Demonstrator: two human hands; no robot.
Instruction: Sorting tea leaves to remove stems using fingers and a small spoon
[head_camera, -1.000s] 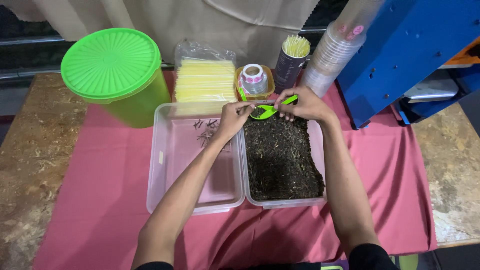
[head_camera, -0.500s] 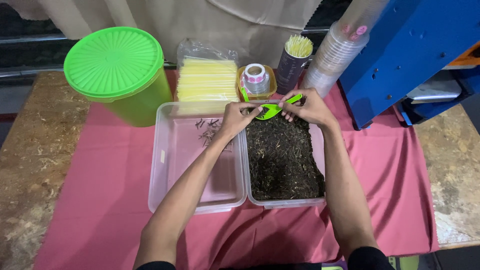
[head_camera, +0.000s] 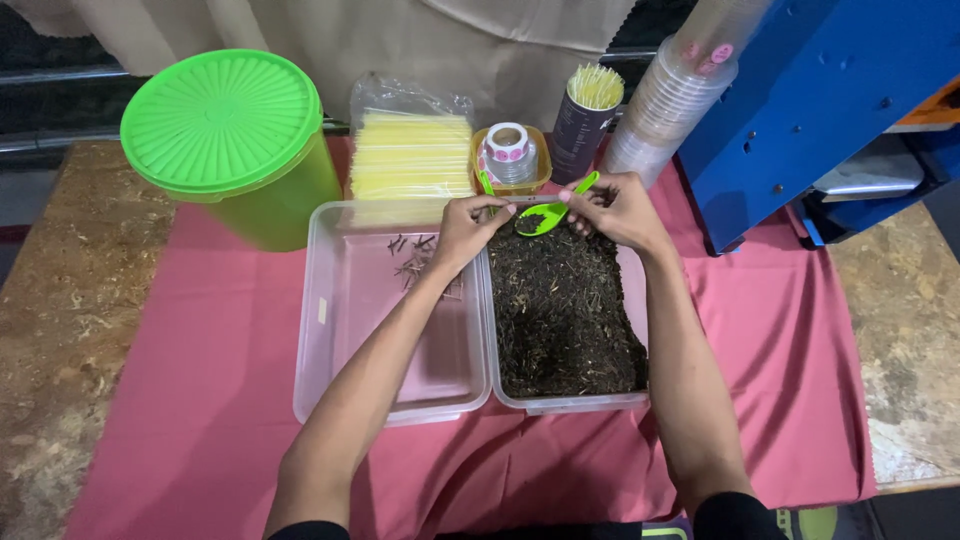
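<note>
- Green spoon (head_camera: 553, 212) sits at the far end of the right-hand clear tub (head_camera: 566, 402), just above the dark dried leaves (head_camera: 565, 315) that fill it; a small heap of the same dark material lies in its bowl.
- Head view: the right hand (head_camera: 612, 208) has its fingers closed together on the spoon's handle, which points up and away toward the back of the table.
- Left hand (head_camera: 466, 226) reaches across from the other tub, its thumb and fingertips pinched together right at the tip of the spoon's bowl; whether something thin is between them I cannot tell.
- Left clear tub (head_camera: 330, 330) touches the right one side by side and holds only a few thin brown twigs (head_camera: 415, 260) near its far end.
- Both tubs rest on a pink cloth (head_camera: 190, 400) laid over a speckled wooden table (head_camera: 50, 300).
- Behind the tubs, from left: a lime bucket with lid (head_camera: 232, 140), a bag of pale yellow straws (head_camera: 412, 155), a small amber tub with a roll of stickers (head_camera: 508, 152), a dark cup of sticks (head_camera: 588, 115), and a leaning stack of clear cups (head_camera: 665, 100).
- To the right stands a blue metal frame (head_camera: 830, 90).
</note>
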